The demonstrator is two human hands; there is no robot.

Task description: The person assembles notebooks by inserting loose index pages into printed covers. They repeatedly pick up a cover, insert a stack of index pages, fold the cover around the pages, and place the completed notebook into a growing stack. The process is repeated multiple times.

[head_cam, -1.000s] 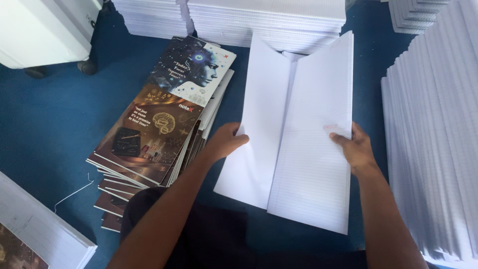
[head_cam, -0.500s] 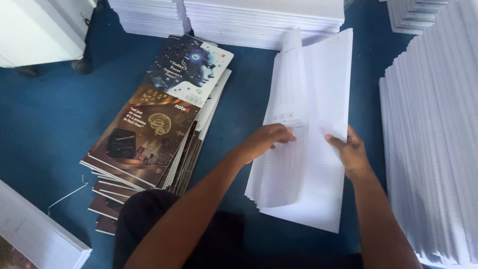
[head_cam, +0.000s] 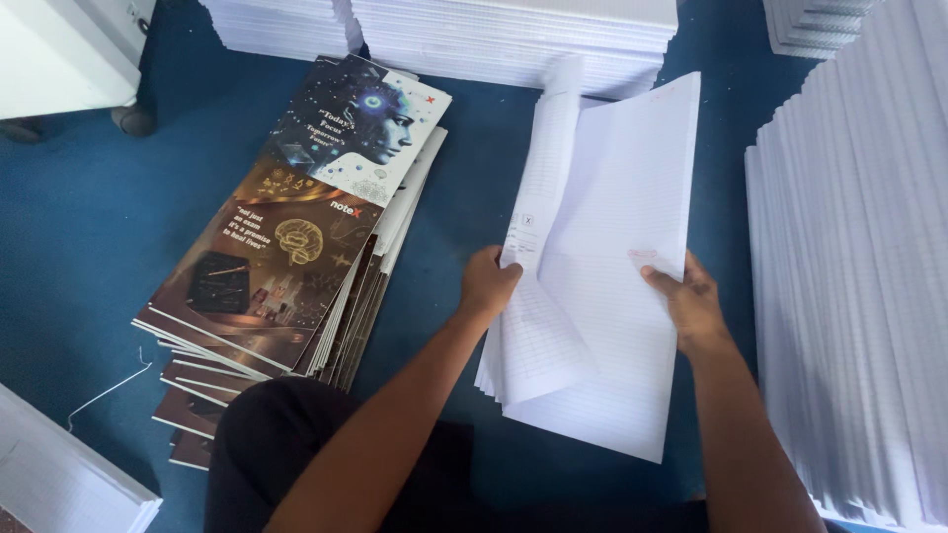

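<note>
left hand pinching curling top leaves of ruled sheet bundle | right hand gripping bundle's right edge | bundle lying on blue floor, beside printed notebook covers

left: cover stack blocks | right: paper stacks wall in | between – blue floor free

The left hand and right hand grip a sheaf of ruled sheets: thin, matt white paper, limp enough to curl above the left fingers. Left of that grip lies a pile of printed covers, smooth card with a slight gloss (dark brown and white). Underneath is blue carpet, a dull, finely rough cloth.
</note>
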